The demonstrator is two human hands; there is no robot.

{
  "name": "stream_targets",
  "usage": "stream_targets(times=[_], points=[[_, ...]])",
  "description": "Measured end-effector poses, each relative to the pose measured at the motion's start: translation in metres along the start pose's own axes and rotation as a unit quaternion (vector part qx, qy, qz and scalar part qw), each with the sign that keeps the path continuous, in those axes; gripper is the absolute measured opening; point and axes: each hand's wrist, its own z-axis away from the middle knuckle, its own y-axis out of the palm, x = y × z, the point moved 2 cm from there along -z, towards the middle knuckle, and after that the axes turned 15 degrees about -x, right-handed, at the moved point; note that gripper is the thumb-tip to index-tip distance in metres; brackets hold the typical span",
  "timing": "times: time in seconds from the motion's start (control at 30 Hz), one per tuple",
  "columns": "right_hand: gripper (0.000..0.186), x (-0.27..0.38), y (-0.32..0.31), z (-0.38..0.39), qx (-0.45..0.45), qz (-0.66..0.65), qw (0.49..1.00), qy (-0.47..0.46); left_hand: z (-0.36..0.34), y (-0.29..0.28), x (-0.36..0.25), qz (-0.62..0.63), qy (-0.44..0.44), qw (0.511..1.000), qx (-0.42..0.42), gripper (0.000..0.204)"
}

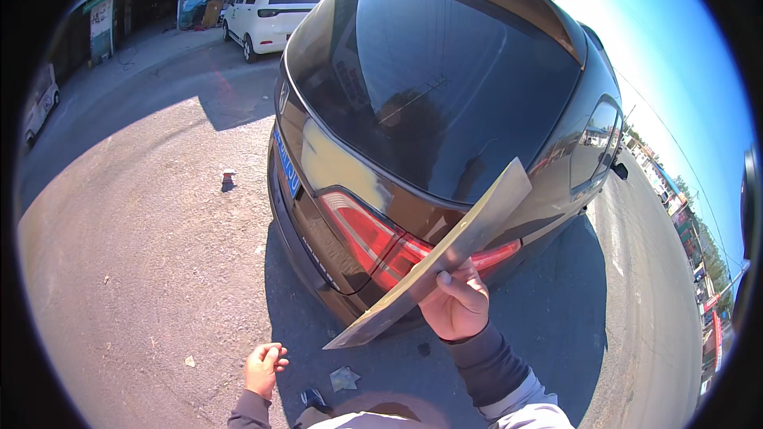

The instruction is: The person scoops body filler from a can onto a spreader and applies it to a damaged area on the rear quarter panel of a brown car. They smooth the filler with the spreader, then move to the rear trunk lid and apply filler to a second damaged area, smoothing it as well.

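My right hand [458, 304] grips a long, flat grey metal strip [469, 230] by its middle, thumb on the near face. It slants from lower left to upper right, with a cream-yellow band along its left edge. Behind it stands the rear of a brown car [350, 258], and the strip covers part of its red tail light [362, 230]. On the bodywork below the rear window lies a pale yellow, filler-like patch [338, 163] with uneven edges. Low and to the left, apart from the car, my left hand [264, 369] is closed with curled fingers. Whatever it may hold is hidden.
Near my shoe [314, 399] a pale flat scrap [344, 379] lies on the shaded ground. A small object [228, 178] stands on the sunlit pavement to the left. Farther back, a white car [274, 12] is parked by a building. A road [644, 270] runs along the right.
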Motion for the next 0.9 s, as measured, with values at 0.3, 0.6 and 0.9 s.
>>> stream_targets(times=[0.3,0.6,0.9], points=[[0.048,0.039,0.092,-0.128,0.253,0.099,0.962,-0.021,0.045,0.008,-0.124,0.156,0.220,0.944,-0.189,0.021],[0.026,0.041,0.153,-0.213,0.439,0.333,0.834,-0.032,0.121,0.073,-0.213,0.172,0.450,0.834,-0.271,0.035],[0.044,0.002,0.182,-0.245,0.638,0.620,0.426,-0.167,0.084,0.116,-0.248,0.177,0.490,0.848,-0.101,0.045]])
